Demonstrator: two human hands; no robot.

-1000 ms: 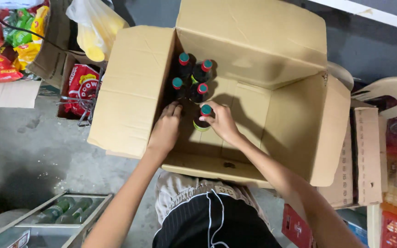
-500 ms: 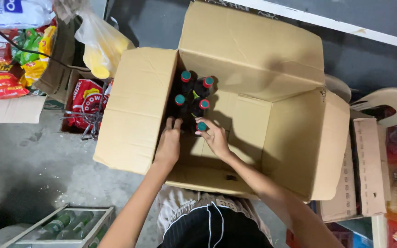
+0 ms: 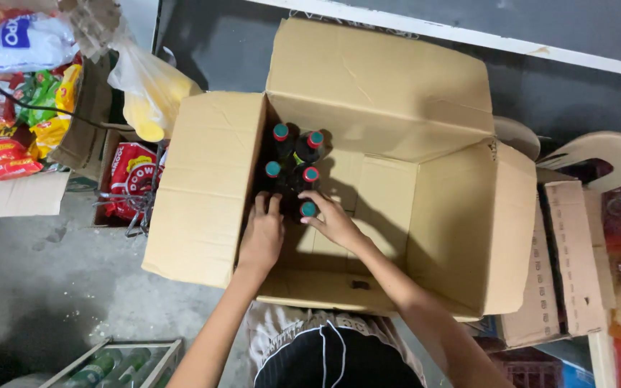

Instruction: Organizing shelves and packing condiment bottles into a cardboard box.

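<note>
Cardboard box [image 3: 210, 194]: large, four flaps folded outward, standing on a grey floor directly in front of the person; its bottom is bare over the right two thirds.
Bottles [image 3: 292, 169]: five dark bottles with teal-and-red caps, upright and packed in the box's far left corner; long axes vertical, so only the caps face the camera.
Nearest bottle [image 3: 308, 209]: the lone one in the row closest to the person, just right of the left wall.
Left hand [image 3: 261, 233]: inside the box against the left wall, palm down, fingers loosely curled and pointing toward the cluster; fingertips touch or nearly touch the near-left edge of the bottles (exact contact cannot be told). It grips nothing that shows.
Right hand [image 3: 333, 221]: reaches in from the right, fingers wrapped partway around the nearest bottle's neck just under its cap; a light hold, not a full fist.
Key relation: the nearest bottle lies between the two hands, the right hand on it, the left hand just beside.
Obstructions: the left wall and the four bottles behind leave room only rightward and upward.
Surroundings: yellow plastic bag [image 3: 149, 93] and snack packets [image 3: 8, 151] well apart to the left; crate of green bottles [image 3: 113, 363] on the floor near the left arm.
</note>
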